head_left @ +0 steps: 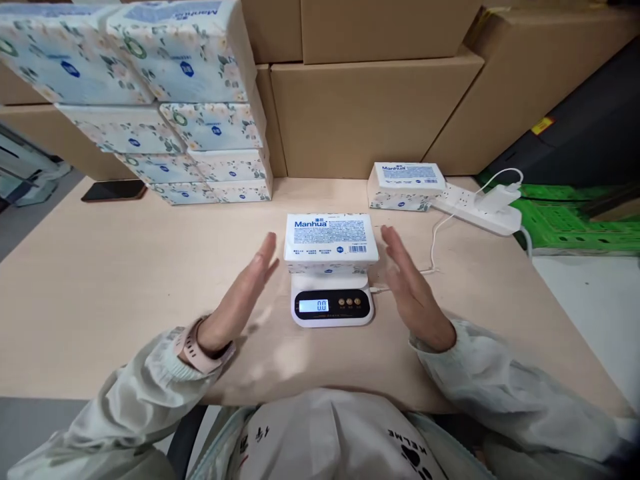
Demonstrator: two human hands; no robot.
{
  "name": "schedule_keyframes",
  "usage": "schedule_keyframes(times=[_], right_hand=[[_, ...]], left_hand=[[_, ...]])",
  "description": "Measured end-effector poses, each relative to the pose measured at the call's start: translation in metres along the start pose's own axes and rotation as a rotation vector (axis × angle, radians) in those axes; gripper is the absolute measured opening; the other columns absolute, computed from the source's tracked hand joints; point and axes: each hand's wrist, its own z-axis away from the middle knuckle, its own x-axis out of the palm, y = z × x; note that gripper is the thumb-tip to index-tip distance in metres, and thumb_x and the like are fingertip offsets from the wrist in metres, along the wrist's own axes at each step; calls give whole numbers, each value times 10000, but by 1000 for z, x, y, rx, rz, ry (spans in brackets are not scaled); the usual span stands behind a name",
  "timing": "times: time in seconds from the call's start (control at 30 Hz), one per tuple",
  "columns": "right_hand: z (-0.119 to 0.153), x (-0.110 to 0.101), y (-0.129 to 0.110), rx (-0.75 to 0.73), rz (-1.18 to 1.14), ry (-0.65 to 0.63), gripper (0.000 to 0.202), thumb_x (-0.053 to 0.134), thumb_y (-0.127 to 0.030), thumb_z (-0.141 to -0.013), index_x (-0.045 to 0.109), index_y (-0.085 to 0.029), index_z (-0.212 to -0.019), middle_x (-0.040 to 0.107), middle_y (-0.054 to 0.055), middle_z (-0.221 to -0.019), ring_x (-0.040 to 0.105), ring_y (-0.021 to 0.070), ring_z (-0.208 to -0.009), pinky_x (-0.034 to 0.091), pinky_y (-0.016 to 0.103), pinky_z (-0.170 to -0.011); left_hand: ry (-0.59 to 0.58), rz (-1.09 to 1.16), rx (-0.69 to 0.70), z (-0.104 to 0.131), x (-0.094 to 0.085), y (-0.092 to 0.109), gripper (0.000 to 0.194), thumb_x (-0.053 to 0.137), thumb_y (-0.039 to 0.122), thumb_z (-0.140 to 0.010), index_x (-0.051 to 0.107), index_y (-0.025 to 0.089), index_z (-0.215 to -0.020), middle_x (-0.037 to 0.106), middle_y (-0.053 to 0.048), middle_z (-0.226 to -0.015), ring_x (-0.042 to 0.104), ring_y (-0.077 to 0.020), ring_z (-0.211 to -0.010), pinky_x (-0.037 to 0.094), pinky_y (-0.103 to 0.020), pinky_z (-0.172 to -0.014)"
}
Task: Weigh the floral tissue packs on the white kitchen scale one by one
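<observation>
A pack of tissues (331, 239) with blue print and the word Manhua rests on a white digital kitchen scale (333, 319), whose lit display reads 0.0. My left hand (245, 291) is held just left of the pack, fingers stretched out, a gap between them. On the other side my right hand (411, 288) is likewise open and apart from the pack, palm turned inward. Neither hand holds anything. The pack covers most of the scale's weighing plate.
At the back left, several tissue packs (215, 127) stand stacked in two columns, beside a dark phone (114, 191). Another tissue pack (406, 185) lies by a white power strip (480, 208) with a cable running to the scale. Cardboard boxes (370, 120) line the back edge.
</observation>
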Motion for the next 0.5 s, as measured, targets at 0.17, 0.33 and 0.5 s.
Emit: schedule_keyframes(times=[0.17,0.33,0.5], right_hand=[[10,-7,11,-160,106,458,575,421,-512,-1073,446,-348,-1624,575,75,-1613,524,359,-1530,395,686,-1293],[9,-6,15,-187,98,514,526,423,-506,-1073,501,-397,-1582,654,45,-1515,582,375,-1472,451,682,-1250],[12,-5,18,-220,132,473,518,433,-507,-1082,511,-360,-1573,670,65,-1486,615,357,-1434,492,625,-1227]], left_hand=[[204,19,119,6,-16,-21,620,347,716,-1076,435,463,-1635,186,96,-1798,46,-248,-1706,86,-520,-1404],[164,82,77,9,-14,-32,598,336,722,-1076,493,475,-1597,263,88,-1778,104,-254,-1702,80,-535,-1403],[145,95,88,10,-12,-34,562,371,692,-1086,532,465,-1574,317,76,-1759,168,-247,-1692,135,-523,-1403]])
